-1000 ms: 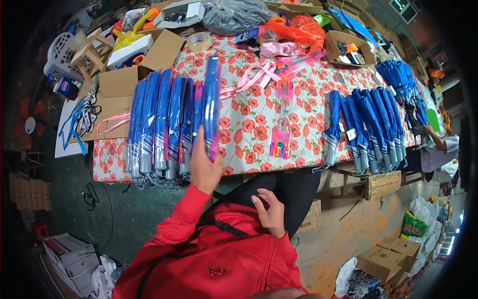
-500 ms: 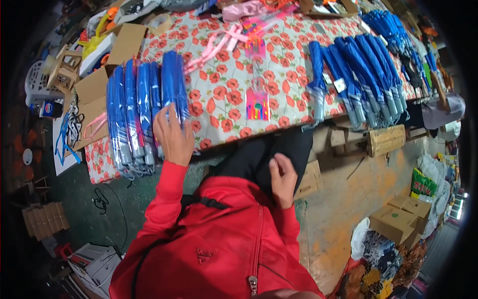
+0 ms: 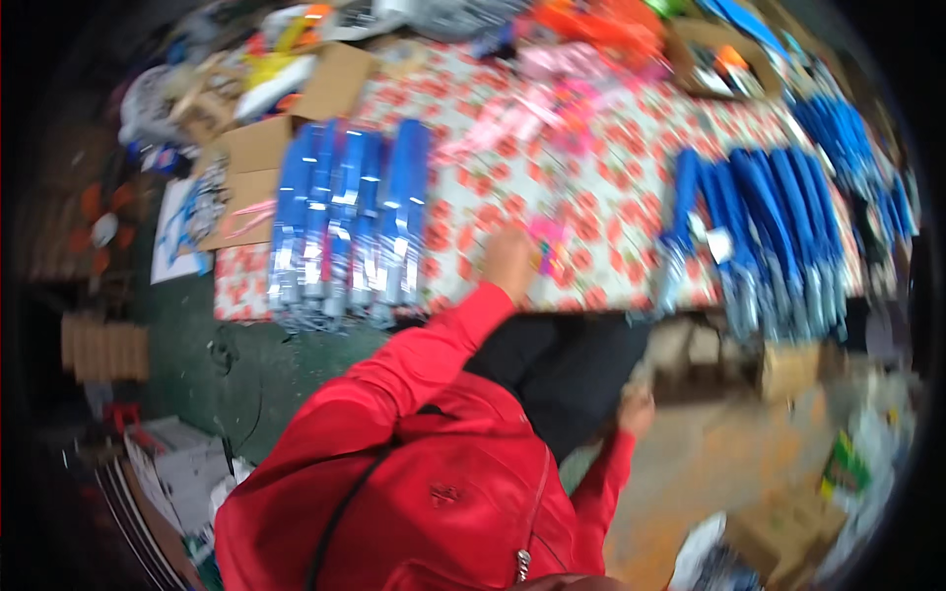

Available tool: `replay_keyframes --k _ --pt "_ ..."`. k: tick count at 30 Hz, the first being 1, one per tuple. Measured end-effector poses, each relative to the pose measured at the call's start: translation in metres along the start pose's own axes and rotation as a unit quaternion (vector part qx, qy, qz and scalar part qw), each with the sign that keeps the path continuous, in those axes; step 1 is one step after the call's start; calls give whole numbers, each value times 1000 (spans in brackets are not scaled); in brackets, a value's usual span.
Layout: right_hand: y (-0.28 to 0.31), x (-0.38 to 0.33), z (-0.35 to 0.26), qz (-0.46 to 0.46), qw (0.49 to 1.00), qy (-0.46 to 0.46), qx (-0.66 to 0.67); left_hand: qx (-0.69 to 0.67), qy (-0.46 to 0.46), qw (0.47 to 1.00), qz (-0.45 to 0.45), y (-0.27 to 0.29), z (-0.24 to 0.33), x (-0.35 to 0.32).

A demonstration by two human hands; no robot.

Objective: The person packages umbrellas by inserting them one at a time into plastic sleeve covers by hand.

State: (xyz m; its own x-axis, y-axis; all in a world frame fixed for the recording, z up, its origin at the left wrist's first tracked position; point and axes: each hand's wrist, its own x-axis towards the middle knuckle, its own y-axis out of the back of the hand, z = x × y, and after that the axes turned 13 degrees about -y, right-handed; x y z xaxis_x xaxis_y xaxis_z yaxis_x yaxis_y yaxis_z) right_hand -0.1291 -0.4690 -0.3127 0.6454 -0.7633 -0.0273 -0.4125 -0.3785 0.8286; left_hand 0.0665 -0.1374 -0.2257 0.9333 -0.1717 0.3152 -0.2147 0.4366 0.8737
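You've got motion blur over most of the frame, worst on the counter [image 3: 611, 236]: cloth print smears, pink card [image 3: 548, 236] unreadable. Your left grip [image 3: 508, 261] is soft, finger detail lost; right grip [image 3: 637, 410] mushy too. Your red jacket [image 3: 443, 443] reads sharper, zipper included. Exposure's OK mid-frame, counter brightest. You get white glare streaks on the clear-wrapped umbrellas [image 3: 404, 202] at left; the blue umbrellas [image 3: 769, 202] at right look more matte. Green floor [image 3: 291, 355] runs dim, your black trousers [image 3: 581, 369] near-flat dark. Fisheye bends straight lines outward; rim vignettes to black. You can't pin the light source from this view.
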Motion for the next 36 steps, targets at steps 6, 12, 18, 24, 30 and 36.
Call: replay_keyframes --k 6,12,18,24,30,36 --pt "-15 0 31 72 988 -6 -139 -45 2 995 88 -4 17 2" --pt "-19 0 9 66 980 -42 -185 32 64 995 63 9 36 -3" --pt "-16 -4 11 56 979 -50 -191 47 -56 992 99 9 24 -6" --pt "-13 -4 15 30 983 -36 -178 26 34 997 63 9 26 -8" --pt "-16 -6 34 17 976 -22 -216 29 40 998 38 12 28 -4" --pt "-18 -10 27 3 969 -32 -246 79 25 996 44 11 25 -3"
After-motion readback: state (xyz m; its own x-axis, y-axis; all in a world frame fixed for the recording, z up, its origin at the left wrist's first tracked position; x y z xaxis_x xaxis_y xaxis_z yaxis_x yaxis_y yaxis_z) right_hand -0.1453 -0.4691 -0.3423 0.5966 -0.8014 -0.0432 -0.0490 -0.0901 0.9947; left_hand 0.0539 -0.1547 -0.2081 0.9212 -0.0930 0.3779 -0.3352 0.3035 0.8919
